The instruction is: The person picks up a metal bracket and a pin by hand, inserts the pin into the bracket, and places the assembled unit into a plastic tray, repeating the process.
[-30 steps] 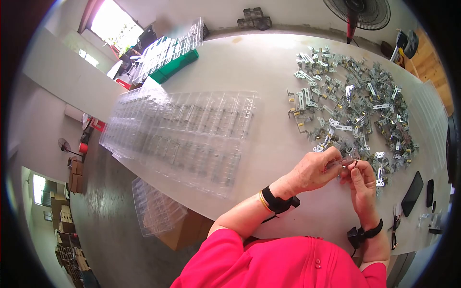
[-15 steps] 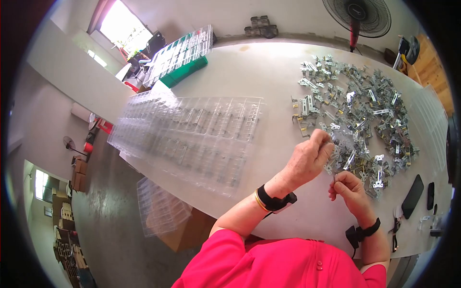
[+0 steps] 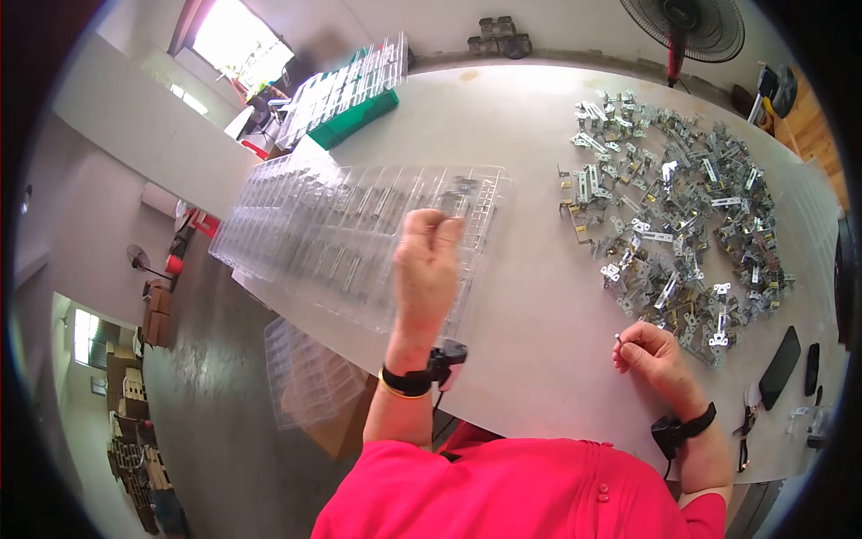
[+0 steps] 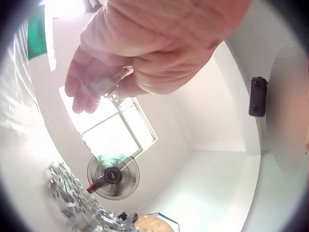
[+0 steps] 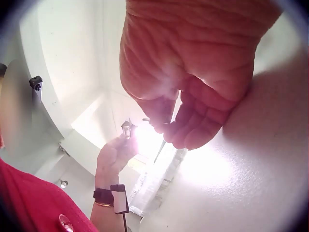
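Note:
My left hand (image 3: pixel 426 269) reaches over a clear plastic compartment tray (image 3: pixel 489 202) that has metal parts in many of its pockets. A small metal bracket (image 4: pixel 110 92) is pinched between its thumb and fingers; the right wrist view also shows it at the fingertips. Near the front edge of the table, my right hand (image 3: pixel 654 352) pinches a short thin rod-like piece (image 5: pixel 146 120), whose tip sticks out past the thumb. Its kind cannot be told. To the right lies a wide heap of loose metal brackets (image 3: pixel 709 171), some with brass-coloured bits.
More clear trays lie on a green crate (image 3: pixel 359 119) at the back left and along the right edge. A black phone (image 3: pixel 779 368) and pliers (image 3: pixel 747 422) lie at the right. A cardboard box (image 3: pixel 337 409) stands below the table's left edge. Behind stands a fan (image 3: pixel 682 27).
The two hands were together at the heap's near edge, then parted. My left hand has swung left to the tray with the bracket. The right hand stays near the front edge, still pinching.

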The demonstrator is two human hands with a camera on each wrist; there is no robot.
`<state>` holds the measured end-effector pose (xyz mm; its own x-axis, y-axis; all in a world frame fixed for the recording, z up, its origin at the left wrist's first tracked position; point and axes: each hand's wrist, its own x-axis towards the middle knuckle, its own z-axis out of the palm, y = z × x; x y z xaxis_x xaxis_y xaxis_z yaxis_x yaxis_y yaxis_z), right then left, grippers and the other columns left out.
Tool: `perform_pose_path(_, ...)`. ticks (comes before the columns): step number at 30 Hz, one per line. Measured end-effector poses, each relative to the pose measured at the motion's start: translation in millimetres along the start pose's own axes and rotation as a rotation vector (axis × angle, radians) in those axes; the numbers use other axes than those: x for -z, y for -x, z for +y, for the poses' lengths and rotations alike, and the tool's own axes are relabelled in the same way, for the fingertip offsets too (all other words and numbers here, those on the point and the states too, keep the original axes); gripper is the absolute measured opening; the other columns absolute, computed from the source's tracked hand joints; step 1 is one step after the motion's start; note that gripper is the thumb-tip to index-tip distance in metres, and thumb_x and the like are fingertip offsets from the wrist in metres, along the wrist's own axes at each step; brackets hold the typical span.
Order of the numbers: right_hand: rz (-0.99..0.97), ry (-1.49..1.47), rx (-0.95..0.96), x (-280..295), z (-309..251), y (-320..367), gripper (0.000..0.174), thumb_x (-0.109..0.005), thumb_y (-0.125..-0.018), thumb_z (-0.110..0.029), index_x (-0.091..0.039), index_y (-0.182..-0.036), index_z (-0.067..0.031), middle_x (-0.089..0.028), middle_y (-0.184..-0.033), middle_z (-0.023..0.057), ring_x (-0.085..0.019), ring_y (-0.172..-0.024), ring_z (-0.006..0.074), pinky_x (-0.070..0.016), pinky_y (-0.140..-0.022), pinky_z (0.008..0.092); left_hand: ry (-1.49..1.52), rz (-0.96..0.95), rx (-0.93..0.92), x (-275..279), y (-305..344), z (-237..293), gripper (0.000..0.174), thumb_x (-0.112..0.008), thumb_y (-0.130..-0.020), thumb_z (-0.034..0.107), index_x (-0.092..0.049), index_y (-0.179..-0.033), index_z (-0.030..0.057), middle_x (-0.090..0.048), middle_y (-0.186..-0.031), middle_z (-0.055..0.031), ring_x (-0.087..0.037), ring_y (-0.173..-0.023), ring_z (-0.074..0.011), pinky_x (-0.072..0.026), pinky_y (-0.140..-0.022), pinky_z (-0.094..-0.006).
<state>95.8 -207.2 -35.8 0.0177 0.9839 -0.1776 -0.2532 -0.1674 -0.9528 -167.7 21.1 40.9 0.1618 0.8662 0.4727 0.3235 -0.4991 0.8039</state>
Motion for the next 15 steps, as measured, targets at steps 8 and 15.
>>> perform_pose_path(8,0.0,0.005,-0.016,-0.5,0.4,-0.5,0.007,-0.062,-0.099,-0.009,-0.064,-0.103,-0.003,-0.068,-0.093,0.0032,-0.064,-0.082,0.0105,-0.0532,-0.074,0.0259,-0.65,0.138,0.014,88.5,-9.4,-57.5,0.016,-0.07,-0.09,0.013,-0.069,-0.094,-0.0019,-0.068,-0.082,-0.0091,-0.064,-0.074,-0.0187,-0.051,-0.07,-0.0319)
perform_pose_path(15,-0.016,0.009,-0.009,1.4,2.9,-1.8,0.008,-0.061,-0.1,-0.008,-0.063,-0.104,-0.0024,-0.068,-0.093,0.0036,-0.064,-0.083,0.0106,-0.054,-0.075,0.0262,-0.808,0.053,0.243,111.3,3.0,-73.2,0.018,-0.071,-0.086,0.019,-0.07,-0.09,0.0008,-0.065,-0.086,-0.0158,-0.064,-0.085,-0.032,-0.0512,-0.079,-0.0417)
